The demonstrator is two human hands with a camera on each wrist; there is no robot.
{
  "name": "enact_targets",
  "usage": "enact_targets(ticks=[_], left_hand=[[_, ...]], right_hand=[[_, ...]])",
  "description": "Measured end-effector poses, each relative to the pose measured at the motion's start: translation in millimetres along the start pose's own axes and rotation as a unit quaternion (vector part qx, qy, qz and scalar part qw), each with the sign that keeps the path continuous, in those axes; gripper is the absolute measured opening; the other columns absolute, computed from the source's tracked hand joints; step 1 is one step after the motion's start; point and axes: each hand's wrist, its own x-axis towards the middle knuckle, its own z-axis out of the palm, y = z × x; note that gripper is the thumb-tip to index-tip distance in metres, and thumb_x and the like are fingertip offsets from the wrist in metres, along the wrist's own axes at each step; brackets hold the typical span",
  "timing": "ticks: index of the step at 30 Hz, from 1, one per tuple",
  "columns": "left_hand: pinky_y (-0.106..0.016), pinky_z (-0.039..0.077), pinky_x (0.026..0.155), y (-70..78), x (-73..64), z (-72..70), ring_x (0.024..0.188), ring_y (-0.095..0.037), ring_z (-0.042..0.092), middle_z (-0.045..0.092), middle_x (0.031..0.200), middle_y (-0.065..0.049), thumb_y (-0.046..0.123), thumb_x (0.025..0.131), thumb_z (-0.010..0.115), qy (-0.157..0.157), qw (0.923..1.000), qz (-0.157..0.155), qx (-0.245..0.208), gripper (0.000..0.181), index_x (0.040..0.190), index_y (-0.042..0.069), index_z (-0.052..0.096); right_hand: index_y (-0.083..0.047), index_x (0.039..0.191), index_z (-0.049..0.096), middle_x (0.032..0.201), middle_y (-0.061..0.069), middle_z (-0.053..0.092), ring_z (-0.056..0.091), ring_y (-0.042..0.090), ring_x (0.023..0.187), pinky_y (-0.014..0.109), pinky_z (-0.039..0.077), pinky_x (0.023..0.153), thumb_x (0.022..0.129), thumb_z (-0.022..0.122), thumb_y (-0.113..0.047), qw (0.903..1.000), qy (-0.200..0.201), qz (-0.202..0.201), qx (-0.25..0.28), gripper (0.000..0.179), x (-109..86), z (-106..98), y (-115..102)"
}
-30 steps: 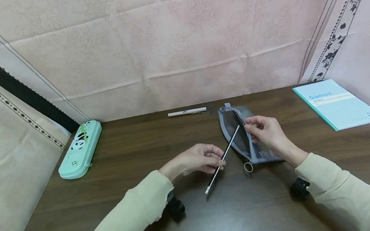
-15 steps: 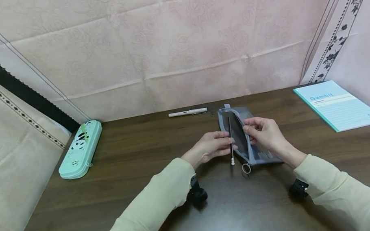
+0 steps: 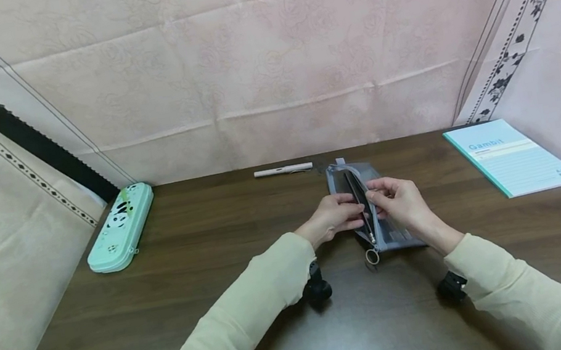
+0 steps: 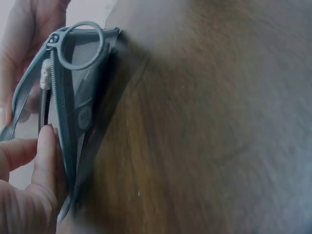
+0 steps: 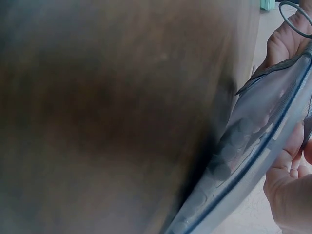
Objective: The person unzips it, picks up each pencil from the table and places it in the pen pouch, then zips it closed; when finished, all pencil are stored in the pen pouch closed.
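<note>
A grey see-through zip pouch (image 3: pixel 397 234) lies on the table with its mouth parted and a ring pull (image 3: pixel 372 257) at the near end. My left hand (image 3: pixel 331 216) pinches a dark pencil (image 4: pixel 44 109) between fingers and thumb at that mouth. In the left wrist view, the pencil's pale eraser end shows inside the zip line, just below the ring; its far part is hidden in the pouch. My right hand (image 3: pixel 400 202) pinches the right edge of the opening and holds it away from the other side. The right wrist view shows the pouch's clear, dotted wall.
Behind the pouch, slightly left, lies a white pen (image 3: pixel 283 170). A mint case (image 3: pixel 122 228) with panda pictures sits at the far left of the wooden table (image 3: pixel 199 227). A turquoise-edged notebook (image 3: pixel 514 157) lies at the right. Patterned cloth (image 3: pixel 269 77) hangs along the back and sides.
My left hand has moved right with the pencil, from beside the pouch to its mouth. The pencil has swung from slanting to nearly lengthwise along the opening. My right hand has stayed on the edge.
</note>
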Motion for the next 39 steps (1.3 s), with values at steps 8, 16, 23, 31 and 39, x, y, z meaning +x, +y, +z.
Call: enact_targets(ticks=[8, 16, 23, 31, 39], left_hand=[[-0.03, 0.054, 0.084, -0.1, -1.7, 8.5, 0.107, -0.029, 0.062, 0.059, 0.119, -0.019, -0.002, 0.091, 0.056, 0.019, 0.9998, 0.01, 0.002, 0.05, 0.137, -0.003, 0.039], [-0.028, 0.056, 0.08, 1.1, -7.9, -8.5, 0.098, -0.024, 0.065, 0.062, 0.116, -0.017, 0.001, 0.092, 0.057, 0.035, 0.9979, 0.045, 0.031, 0.044, 0.135, 0.0, 0.046], [-0.026, 0.056, 0.079, 9.6, -10.8, -44.8, 0.091, -0.018, 0.062, 0.06, 0.119, -0.017, 0.011, 0.096, 0.054, 0.105, 0.9916, 0.074, 0.014, 0.031, 0.126, 0.002, 0.054], [-0.028, 0.056, 0.08, 13.0, -14.5, -70.0, 0.093, -0.016, 0.062, 0.062, 0.116, -0.011, 0.031, 0.095, 0.056, 0.131, 0.987, 0.076, 0.056, 0.039, 0.126, 0.007, 0.054], [-0.021, 0.056, 0.069, 10.7, -19.4, -87.7, 0.087, -0.014, 0.06, 0.058, 0.107, -0.007, 0.028, 0.093, 0.06, 0.048, 0.9933, 0.016, 0.104, 0.048, 0.135, 0.008, 0.046]], right_hand=[[0.01, 0.123, 0.053, 0.078, 0.001, 0.058, 0.056, 0.003, 0.061, 0.022, 0.055, 0.057, 0.095, 0.054, -0.007, 1.0, -0.004, 0.001, 0.002, 0.033, -1.3, -0.8, -3.6], [0.009, 0.122, 0.055, 0.078, 0.001, 0.058, 0.055, 0.004, 0.06, 0.021, 0.054, 0.057, 0.095, 0.054, -0.006, 1.0, 0.0, -0.003, -0.007, 0.031, 0.6, -2.3, -3.4], [0.007, 0.123, 0.055, 0.077, 0.001, 0.058, 0.055, 0.006, 0.061, 0.024, 0.054, 0.058, 0.095, 0.055, -0.007, 0.999, -0.02, -0.014, -0.038, 0.032, -5.8, -9.7, -5.6], [0.006, 0.119, 0.059, 0.08, 0.01, 0.061, 0.053, 0.01, 0.061, 0.027, 0.053, 0.056, 0.094, 0.056, -0.007, 0.9914, -0.102, -0.047, -0.068, 0.028, -12.3, -7.6, -3.4], [0.003, 0.115, 0.063, 0.072, 0.006, 0.056, 0.049, 0.008, 0.059, 0.025, 0.052, 0.054, 0.093, 0.057, -0.006, 0.9651, -0.205, -0.096, -0.131, 0.024, -13.6, -8.0, 0.8]])
